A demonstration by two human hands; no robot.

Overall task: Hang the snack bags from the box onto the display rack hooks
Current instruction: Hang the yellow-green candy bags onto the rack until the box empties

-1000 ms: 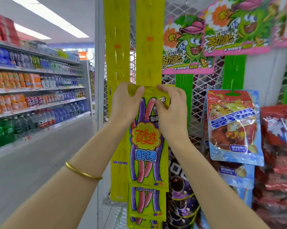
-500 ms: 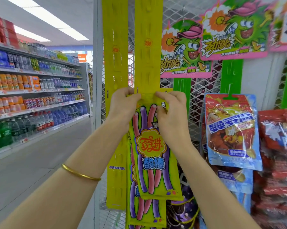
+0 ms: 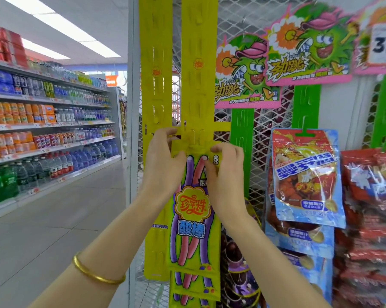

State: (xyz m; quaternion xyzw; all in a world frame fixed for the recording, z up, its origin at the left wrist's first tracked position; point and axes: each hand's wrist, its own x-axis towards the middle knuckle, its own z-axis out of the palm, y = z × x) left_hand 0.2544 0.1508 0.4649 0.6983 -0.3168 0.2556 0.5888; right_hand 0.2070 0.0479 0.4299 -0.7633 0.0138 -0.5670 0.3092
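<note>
Head view, left hand (image 3: 163,165), right hand (image 3: 225,172) pinching glossy snack bag (image 3: 192,218), slotted strip (image 3: 198,85)

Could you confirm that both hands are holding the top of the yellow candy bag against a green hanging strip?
Not quite: in the head view the left hand and right hand hold the top of the yellow candy bag against a yellow hanging strip, not a green one. The green strips hang further right, untouched.
</note>
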